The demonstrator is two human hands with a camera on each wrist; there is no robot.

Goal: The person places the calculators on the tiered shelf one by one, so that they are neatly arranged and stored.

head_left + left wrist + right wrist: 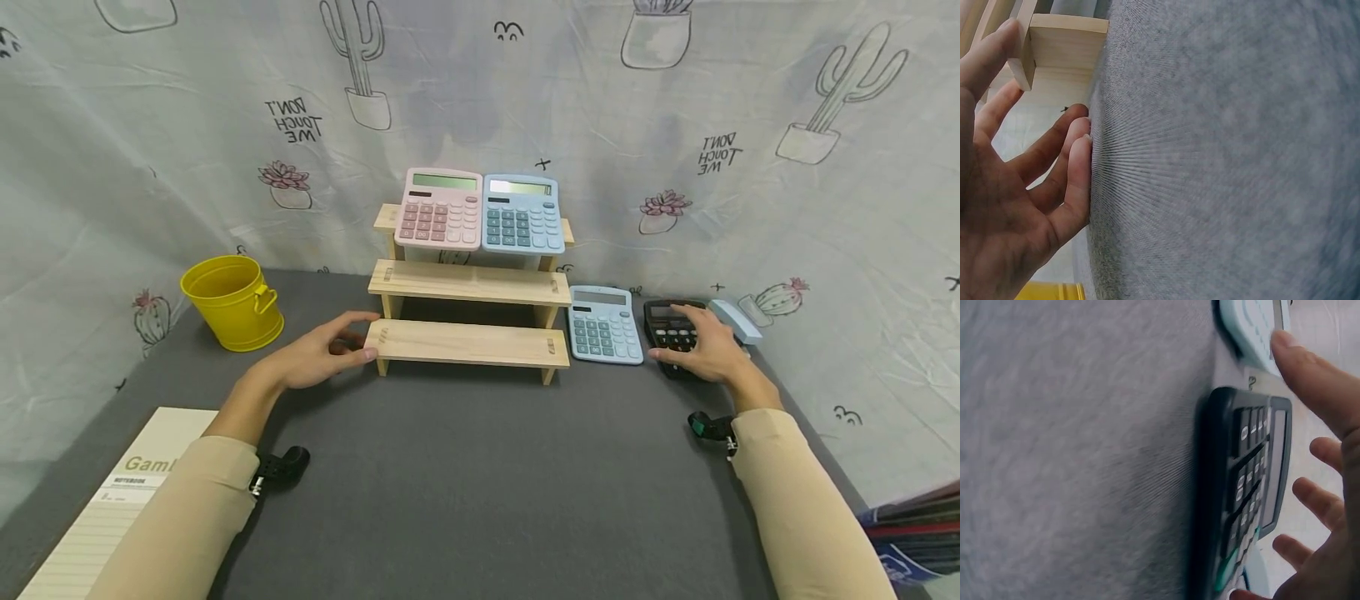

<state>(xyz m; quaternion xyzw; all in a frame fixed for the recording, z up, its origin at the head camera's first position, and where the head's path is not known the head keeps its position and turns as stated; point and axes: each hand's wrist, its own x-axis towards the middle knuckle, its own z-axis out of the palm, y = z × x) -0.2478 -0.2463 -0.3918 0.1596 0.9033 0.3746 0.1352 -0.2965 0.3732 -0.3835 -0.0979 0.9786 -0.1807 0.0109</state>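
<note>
A three-step wooden display stand point(468, 346) is at the centre, its lowest step's left end held between the thumb and index finger of my left hand point(318, 350). In the left wrist view, the other fingers of that hand point(1029, 181) curl beside the stand, low over the cloth. My right hand point(708, 346) spreads over a black calculator point(671, 337) lying on the table, thumb toward its near left side. The right wrist view has the thumb and fingers apart above the black calculator point(1244, 481). Left of it lies a light blue calculator point(603, 333) beside the stand.
On the top step lean a pink calculator point(438, 208) and a blue calculator point(522, 212). A yellow bucket point(232, 308) stands back left, a notebook point(105, 517) lies front left. Another light blue object point(737, 321) sits behind my right hand. Stacked books point(918, 533) are at the right edge.
</note>
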